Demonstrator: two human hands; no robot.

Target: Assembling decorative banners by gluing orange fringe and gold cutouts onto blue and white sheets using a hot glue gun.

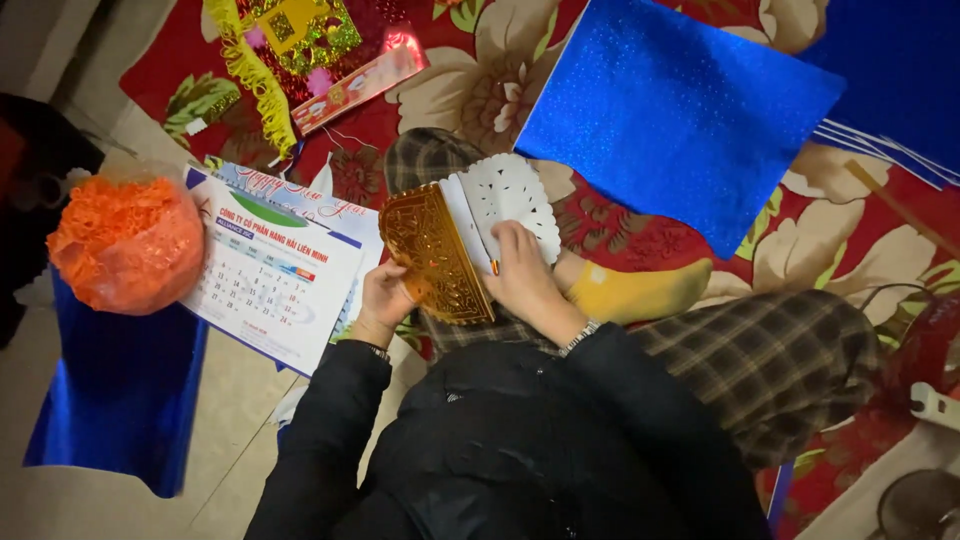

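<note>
Sitting cross-legged at the middle of the frame, the person holds a gold embossed paper cutout [437, 253] with a white lacy paper backing [507, 196] fanning out from its upper right edge. The left hand [381, 301] is closed on the cutout's lower left edge, fingers curled around it. The right hand [523, 274] lies over the white backing just right of the gold piece, fingers pressed flat on the paper, clamping it against the lap. Both sleeves are black, and plaid trousers [780, 360] spread toward the right of the frame, a yellow sock [640, 290] just right of the right hand. A wall calendar [275, 280] lies on the floor left of the left hand, touching a bag of orange shreds [125, 240] at the far left, which rests on a blue foil sheet [120, 390]. Another blue glitter sheet [680, 110] lies at upper right on a red floral mat [620, 230]. Gold tinsel decorations [290, 40] sit at upper left.
</note>
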